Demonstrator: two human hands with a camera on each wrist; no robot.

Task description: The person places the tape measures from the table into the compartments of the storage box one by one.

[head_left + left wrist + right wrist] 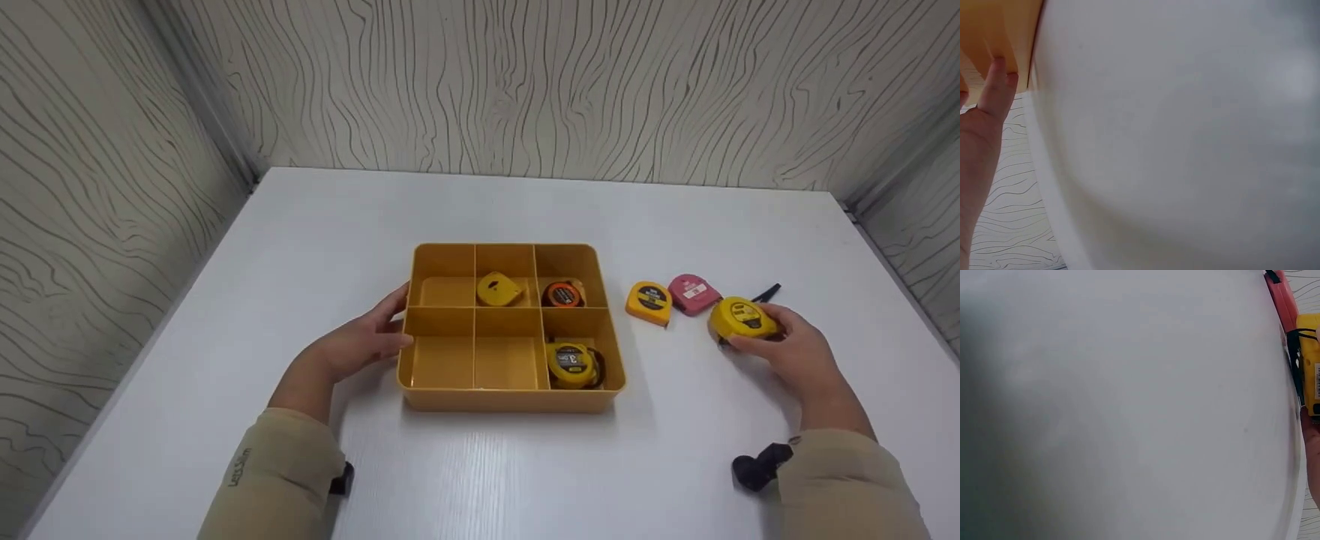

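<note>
A mustard-yellow box (510, 400) divided into six compartments stands mid-table. Along its left wall lies my left hand (358, 346), fingers straight and fingertips touching the side; the left wrist view shows fingertips on the box wall (985, 34). My right hand (799, 349) grips a yellow tape measure (739, 318) between thumb and fingers, its black strap (766, 292) sticking out behind. In the right wrist view, the tape measure (1310, 363) is at the right edge, partly cut off. Just left of it lie a pink tape measure (694, 294) and an orange-yellow tape measure (649, 303).
Inside the box, a yellow tape measure (499, 289) sits back middle, an orange-and-black one (562, 295) back right, and a yellow one with a strap (571, 365) front right. Wood-grain-patterned panels (510, 90) rise behind and beside the white table (480, 472).
</note>
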